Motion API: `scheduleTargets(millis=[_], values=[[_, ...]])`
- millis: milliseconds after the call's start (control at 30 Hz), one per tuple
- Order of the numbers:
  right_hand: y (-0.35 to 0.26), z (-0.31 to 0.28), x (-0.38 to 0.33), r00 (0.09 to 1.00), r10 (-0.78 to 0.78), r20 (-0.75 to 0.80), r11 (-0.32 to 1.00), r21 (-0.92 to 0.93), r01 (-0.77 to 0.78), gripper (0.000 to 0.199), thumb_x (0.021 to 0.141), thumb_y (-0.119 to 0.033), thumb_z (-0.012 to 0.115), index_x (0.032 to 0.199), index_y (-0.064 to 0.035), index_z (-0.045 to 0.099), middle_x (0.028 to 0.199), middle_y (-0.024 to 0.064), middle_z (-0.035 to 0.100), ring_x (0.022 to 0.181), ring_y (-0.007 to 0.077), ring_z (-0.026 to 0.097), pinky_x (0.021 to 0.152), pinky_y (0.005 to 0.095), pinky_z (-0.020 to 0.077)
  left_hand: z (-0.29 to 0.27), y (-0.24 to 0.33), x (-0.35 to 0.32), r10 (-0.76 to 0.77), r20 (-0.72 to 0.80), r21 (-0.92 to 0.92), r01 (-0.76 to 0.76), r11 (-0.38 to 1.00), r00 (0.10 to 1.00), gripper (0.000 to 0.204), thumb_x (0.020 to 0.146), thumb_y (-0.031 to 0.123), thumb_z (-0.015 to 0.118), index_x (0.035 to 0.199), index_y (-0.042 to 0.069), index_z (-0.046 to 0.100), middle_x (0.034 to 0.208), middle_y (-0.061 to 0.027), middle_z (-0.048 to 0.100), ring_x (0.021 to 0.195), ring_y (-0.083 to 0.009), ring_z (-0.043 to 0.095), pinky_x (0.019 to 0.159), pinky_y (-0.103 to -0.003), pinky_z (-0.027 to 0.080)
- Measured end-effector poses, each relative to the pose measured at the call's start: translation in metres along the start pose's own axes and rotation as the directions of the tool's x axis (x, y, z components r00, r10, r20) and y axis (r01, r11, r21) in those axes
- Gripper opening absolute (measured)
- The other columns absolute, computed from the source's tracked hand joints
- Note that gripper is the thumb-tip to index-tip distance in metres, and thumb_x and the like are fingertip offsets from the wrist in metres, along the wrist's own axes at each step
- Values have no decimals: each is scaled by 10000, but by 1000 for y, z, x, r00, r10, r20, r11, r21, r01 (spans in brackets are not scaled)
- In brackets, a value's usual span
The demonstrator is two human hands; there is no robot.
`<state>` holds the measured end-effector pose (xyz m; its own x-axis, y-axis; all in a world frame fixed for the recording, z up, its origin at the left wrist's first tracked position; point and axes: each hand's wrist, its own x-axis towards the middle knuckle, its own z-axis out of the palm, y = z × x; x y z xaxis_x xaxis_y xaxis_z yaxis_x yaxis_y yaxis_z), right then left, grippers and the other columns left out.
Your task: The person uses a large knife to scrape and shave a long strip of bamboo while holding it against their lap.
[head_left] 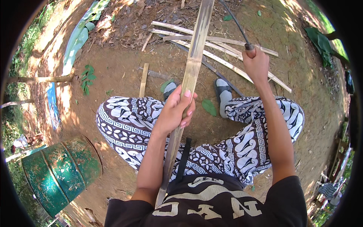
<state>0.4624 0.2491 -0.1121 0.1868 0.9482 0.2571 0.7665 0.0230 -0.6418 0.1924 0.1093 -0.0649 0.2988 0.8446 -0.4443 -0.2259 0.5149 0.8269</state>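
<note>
My left hand (177,108) is wrapped round a long split bamboo strip (195,56), thumb along its face. The strip slants from beside my torso up past the top of the picture. Out to the right, my right hand (256,65) grips the short handle of a long, thin dark blade (236,23), seen nearly edge-on, which looks like a machete. The blade points up and away, apart from the bamboo, and its tip is out of view. Beyond my feet, several pale split strips (223,56) lie crossed on the ground.
A rusty green drum (62,172) lies or leans at the left. A short strip (144,80) rests by my left foot. Large leaves (79,41) lie at the upper left, and a leafy sprig (87,79) below them. Thin poles (41,79) reach in from the left edge.
</note>
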Motion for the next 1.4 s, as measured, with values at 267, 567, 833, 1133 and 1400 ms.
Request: scheduleTargets(millis=[267,567,833,1133,1400], values=[[-27,-10,-31,974,-154,169,986,87,141,184,753,-117,645,695,-12,506,555,189,508,519,398,508,535,435,444,3,-3,14,52,62,210,-64,976,997,397,1079,316,415,1204,-32,557,815,-137,688,588,-137,632,575,-255,536],[-42,-14,-49,844,-468,261,882,73,466,119,719,-100,637,752,-54,533,610,148,577,571,371,599,534,475,474,6,-5,25,-34,94,-81,42,996,995,514,1078,398,382,1185,-72,559,864,-177,703,610,-186,672,531,-276,555],[-45,-11,-62,789,-494,366,861,78,503,133,717,-123,654,740,-65,536,642,126,606,576,357,622,530,461,494,13,-17,19,32,43,-31,-31,999,999,525,1084,387,348,1336,-54,480,806,-135,660,484,-158,592,439,-266,500],[-48,-9,-68,765,-491,417,857,74,509,139,716,-127,644,769,-65,532,676,132,628,609,364,635,551,469,506,13,-2,8,-6,61,211,-7,977,998,443,1090,376,367,1254,-8,517,686,-7,504,479,-61,461,411,-222,384],[-40,8,-72,790,-494,363,864,100,494,154,675,-74,610,784,-55,503,653,151,566,605,396,579,566,491,468,17,-23,11,123,-39,307,-105,946,992,353,1094,330,383,1188,19,521,684,47,412,486,-14,333,416,-199,284]])
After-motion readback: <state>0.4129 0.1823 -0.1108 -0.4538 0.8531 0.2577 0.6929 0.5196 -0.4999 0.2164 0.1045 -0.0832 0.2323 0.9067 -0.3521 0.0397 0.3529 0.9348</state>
